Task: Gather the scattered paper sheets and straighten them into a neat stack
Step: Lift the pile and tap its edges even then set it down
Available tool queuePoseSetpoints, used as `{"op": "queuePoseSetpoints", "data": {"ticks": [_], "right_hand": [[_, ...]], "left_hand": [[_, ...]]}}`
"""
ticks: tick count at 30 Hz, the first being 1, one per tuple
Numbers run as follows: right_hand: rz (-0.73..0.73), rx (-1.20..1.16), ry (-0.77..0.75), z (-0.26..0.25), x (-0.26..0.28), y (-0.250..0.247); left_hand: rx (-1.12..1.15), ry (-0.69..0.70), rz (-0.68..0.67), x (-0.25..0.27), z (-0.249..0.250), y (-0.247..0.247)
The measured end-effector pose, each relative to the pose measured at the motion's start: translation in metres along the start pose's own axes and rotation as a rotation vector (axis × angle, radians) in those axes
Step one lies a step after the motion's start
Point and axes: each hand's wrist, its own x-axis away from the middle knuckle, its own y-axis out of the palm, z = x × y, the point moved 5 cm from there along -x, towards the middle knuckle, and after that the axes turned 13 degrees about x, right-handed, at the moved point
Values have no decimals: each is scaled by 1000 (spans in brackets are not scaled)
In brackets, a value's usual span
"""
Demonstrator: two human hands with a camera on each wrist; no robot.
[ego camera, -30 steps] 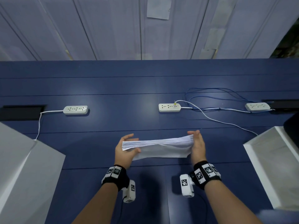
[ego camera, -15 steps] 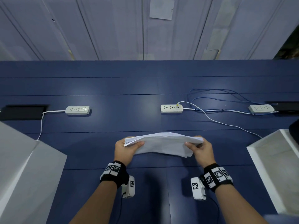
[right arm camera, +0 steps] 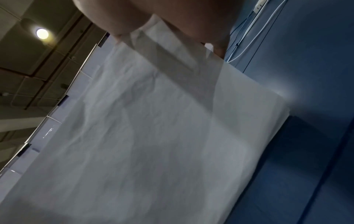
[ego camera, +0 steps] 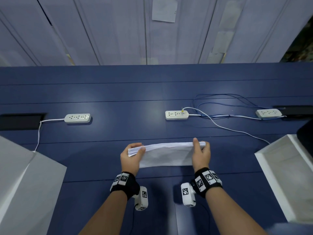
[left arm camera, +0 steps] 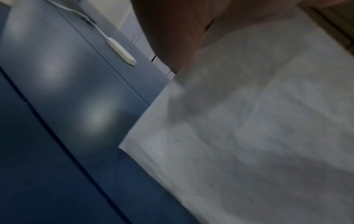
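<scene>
A person holds a stack of paper (ego camera: 166,154) between both hands above the near part of a dark blue table (ego camera: 118,92). The left hand (ego camera: 131,156) grips the left end of the stack, thumb on top and fingers curled beneath, where the sheet edges fan out slightly. The right hand (ego camera: 201,154) clasps the right end, thumb laid over the upper edge and fingers wrapped around the far side. The stack is tilted so that its broad white face turns toward the person, with its upper edge running level from one hand to the other. From the left wrist view, the creased sheet (left arm camera: 258,128) fills most of the frame with the table beneath it; the right wrist view likewise shows the paper (right arm camera: 153,128) hanging below the palm.

Farther back on the table lie three white power strips: one on the left (ego camera: 77,118), one near the middle (ego camera: 176,115) and one on the right (ego camera: 269,113), with white and blue cables (ego camera: 225,106) trailing between the latter two. A white box (ego camera: 25,184) sits at the left edge of the view and another (ego camera: 286,175) at the right edge. Pale wall panels (ego camera: 118,31) stand behind the table.
</scene>
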Motion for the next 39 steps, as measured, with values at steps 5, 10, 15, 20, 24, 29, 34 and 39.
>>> {"op": "queuePoseSetpoints", "data": {"ticks": [5, 10, 15, 20, 24, 29, 34, 39], "right_hand": [[-61, 94, -48, -3, -14, -6], [-241, 324, -374, -39, -27, -20], [-600, 811, -776, -74, -8, 17], [-445, 634, -798, -73, -5, 21], [-411, 346, -473, -52, -18, 8], [-484, 18, -188, -29, -21, 13], [-509, -7, -139, -12, -19, 24], [-524, 22, -133, 5, -24, 24]], "left_hand": [[-94, -42, -102, -2, -8, -8], [-154, 81, -154, -15, 27, 13], [-537, 547, -589, -19, 94, 77], [-638, 894, -538, -10, 128, 99], [-481, 629, -89, -23, 110, 39], [-36, 104, -181, -27, 38, 28], [43, -105, -221, -28, 14, 53], [-67, -114, -208, -33, -5, 51]]}}
